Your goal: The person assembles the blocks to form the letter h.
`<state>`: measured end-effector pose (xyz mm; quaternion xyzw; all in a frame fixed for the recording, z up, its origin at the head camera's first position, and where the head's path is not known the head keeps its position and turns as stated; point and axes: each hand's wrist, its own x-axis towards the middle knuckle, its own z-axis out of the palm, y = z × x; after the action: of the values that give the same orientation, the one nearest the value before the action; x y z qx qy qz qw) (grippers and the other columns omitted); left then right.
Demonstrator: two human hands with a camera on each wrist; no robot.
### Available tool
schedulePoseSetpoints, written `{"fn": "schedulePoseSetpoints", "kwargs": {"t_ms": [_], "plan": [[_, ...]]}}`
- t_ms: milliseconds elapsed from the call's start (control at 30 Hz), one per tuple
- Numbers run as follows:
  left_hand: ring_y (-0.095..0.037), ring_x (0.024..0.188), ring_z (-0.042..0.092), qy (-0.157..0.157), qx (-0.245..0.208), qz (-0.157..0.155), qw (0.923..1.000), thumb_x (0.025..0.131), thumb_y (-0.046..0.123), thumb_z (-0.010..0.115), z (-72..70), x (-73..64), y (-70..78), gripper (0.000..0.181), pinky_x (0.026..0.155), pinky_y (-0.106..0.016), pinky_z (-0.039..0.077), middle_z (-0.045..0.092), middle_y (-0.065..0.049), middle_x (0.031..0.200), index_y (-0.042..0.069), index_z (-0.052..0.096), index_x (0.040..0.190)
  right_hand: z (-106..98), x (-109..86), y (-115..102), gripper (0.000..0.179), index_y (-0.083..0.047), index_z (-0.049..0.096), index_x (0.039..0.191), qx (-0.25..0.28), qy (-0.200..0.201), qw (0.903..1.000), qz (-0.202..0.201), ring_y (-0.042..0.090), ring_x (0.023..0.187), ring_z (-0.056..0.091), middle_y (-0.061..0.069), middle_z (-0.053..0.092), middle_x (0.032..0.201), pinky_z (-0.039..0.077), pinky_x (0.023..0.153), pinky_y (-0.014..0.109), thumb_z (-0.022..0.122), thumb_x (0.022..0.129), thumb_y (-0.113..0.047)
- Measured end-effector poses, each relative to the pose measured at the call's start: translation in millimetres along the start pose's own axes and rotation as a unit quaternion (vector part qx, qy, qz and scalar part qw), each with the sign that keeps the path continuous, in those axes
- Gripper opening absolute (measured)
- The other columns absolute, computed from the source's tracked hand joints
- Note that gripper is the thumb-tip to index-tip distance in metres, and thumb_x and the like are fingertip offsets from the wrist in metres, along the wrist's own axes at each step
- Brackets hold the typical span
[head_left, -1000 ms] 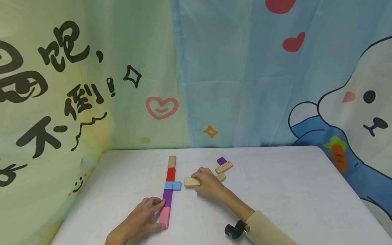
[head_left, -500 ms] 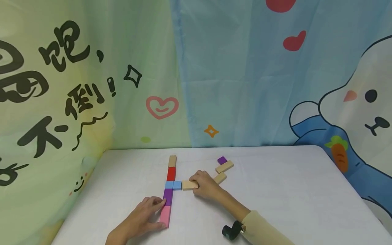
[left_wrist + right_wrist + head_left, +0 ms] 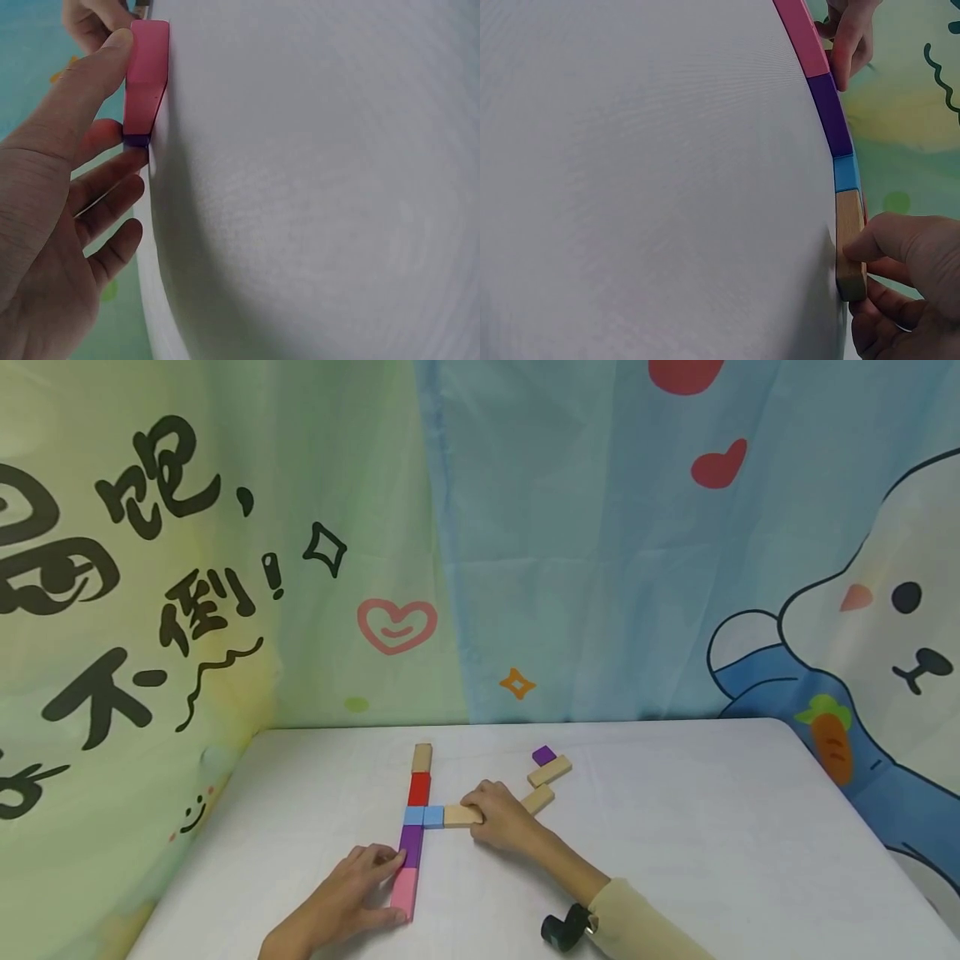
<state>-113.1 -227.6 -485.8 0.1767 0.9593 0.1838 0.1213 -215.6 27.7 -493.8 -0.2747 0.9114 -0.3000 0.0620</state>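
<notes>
In the head view my right hand [image 3: 501, 814] pinches a plain wooden block [image 3: 459, 816]. That block's left end meets a light blue block [image 3: 433, 817], which sits against another light blue block [image 3: 414, 816] in a row. Nearer me the row continues with a purple block [image 3: 410, 846] and a pink block [image 3: 403, 893]; beyond are a red block [image 3: 419, 789] and a wooden end block [image 3: 422, 757]. My left hand [image 3: 341, 893] rests along the row's left side, thumb touching the pink block's near end and index finger at the purple one. Its other fingers [image 3: 112, 206] are loosely extended.
Right of the row, a small purple block [image 3: 543, 755] lies by a wooden block [image 3: 550, 771]. Another wooden block [image 3: 540, 798] is partly behind my right hand. All lie on a white table [image 3: 712, 827] before a printed curtain [image 3: 570, 527].
My right hand has slid the wooden block left, closing the gap until it meets the light blue block. My left hand has stayed in place at the row.
</notes>
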Motion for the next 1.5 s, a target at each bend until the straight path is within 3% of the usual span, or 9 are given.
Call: {"fn": "schedulePoseSetpoints", "kwargs": {"t_ms": [367,533,633,833,1033,1333,1500], "plan": [[-0.015,0.108,0.047,0.001,-0.001,0.002,1.0,0.071,0.069,0.057,-0.2,-1.1,1.6,0.082,0.089,-0.042,0.05,0.05,0.004,0.122,0.021,0.044,0.137,-2.3,-0.7,0.3,0.041,-0.008,0.061,0.117,-0.016,0.002,0.9999,-0.006,0.015,0.091,0.047,0.005,0.059,0.102,0.042,0.073,0.023,0.065,0.077,-0.013],[-0.015,0.109,0.046,-0.002,-0.005,0.001,1.0,0.072,0.069,0.057,-0.8,-1.2,1.7,0.083,0.09,-0.042,0.05,0.05,0.004,0.123,0.021,0.042,0.138,-20.7,4.7,11.2,0.044,-0.01,0.059,0.121,-0.032,0.036,0.9986,0.02,0.024,0.104,0.051,0.007,0.059,0.11,0.046,0.087,0.037,0.067,0.08,-0.024],[-0.013,0.108,0.045,0.002,-0.004,0.004,1.0,0.072,0.069,0.056,-0.3,-1.2,1.3,0.083,0.09,-0.04,0.05,0.05,0.005,0.123,0.02,0.043,0.138,-38.7,9.0,25.5,0.042,-0.007,0.06,0.119,-0.033,0.067,0.9965,0.038,0.028,0.105,0.051,0.01,0.059,0.111,0.045,0.089,0.041,0.067,0.081,-0.023],[-0.012,0.107,0.044,0.001,-0.002,0.005,1.0,0.072,0.07,0.056,0.7,-1.0,1.3,0.084,0.09,-0.039,0.049,0.05,0.006,0.123,0.019,0.043,0.138,-67.0,10.3,58.6,0.039,-0.006,0.061,0.118,-0.042,0.103,0.9899,0.088,0.029,0.107,0.05,0.013,0.058,0.115,0.047,0.086,0.041,0.065,0.082,-0.021],[-0.013,0.107,0.045,0.0,-0.002,0.004,1.0,0.072,0.069,0.056,-0.6,-0.4,1.6,0.084,0.09,-0.039,0.049,0.049,0.005,0.123,0.018,0.042,0.138,-75.8,9.5,80.4,0.037,-0.003,0.063,0.114,-0.087,0.116,0.9818,0.122,0.032,0.105,0.051,0.017,0.06,0.114,0.048,0.085,0.044,0.064,0.083,-0.022],[-0.014,0.107,0.045,0.0,-0.005,0.005,1.0,0.073,0.066,0.058,-0.4,-0.5,-0.2,0.082,0.089,-0.039,0.049,0.05,0.004,0.122,0.018,0.044,0.137,-74.3,11.7,88.4,0.044,0.0,0.063,0.112,-0.1,0.113,0.9728,0.176,0.029,0.095,0.054,0.016,0.062,0.104,0.048,0.077,0.042,0.067,0.081,-0.031],[-0.013,0.107,0.045,0.007,0.0,0.008,0.9999,0.073,0.067,0.057,0.3,-1.2,-0.6,0.08,0.089,-0.039,0.049,0.05,0.004,0.122,0.018,0.045,0.136,-73.4,15.9,88.9,0.04,-0.002,0.068,0.099,-0.105,0.108,0.9705,0.188,0.024,0.083,0.053,0.011,0.064,0.09,0.045,0.064,0.034,0.07,0.077,-0.035]]}}
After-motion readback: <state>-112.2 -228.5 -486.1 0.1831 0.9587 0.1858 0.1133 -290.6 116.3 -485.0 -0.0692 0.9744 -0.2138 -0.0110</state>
